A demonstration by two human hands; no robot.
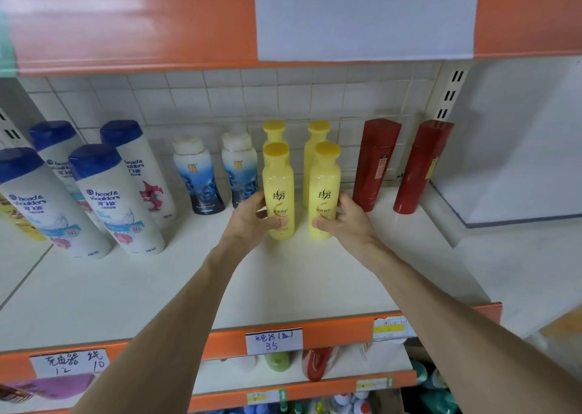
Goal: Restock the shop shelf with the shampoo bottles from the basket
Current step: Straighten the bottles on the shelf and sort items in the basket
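Two yellow shampoo bottles stand upright on the white shelf, side by side. My left hand grips the left front yellow bottle near its base. My right hand grips the right front yellow bottle the same way. Behind them stand two more yellow bottles, a back left one and a back right one. The basket is out of view.
Several white bottles with blue caps fill the shelf's left. Two blue-patterned bottles stand left of the yellow ones, two red bottles on the right. An orange shelf hangs overhead. Price tags line the front edge.
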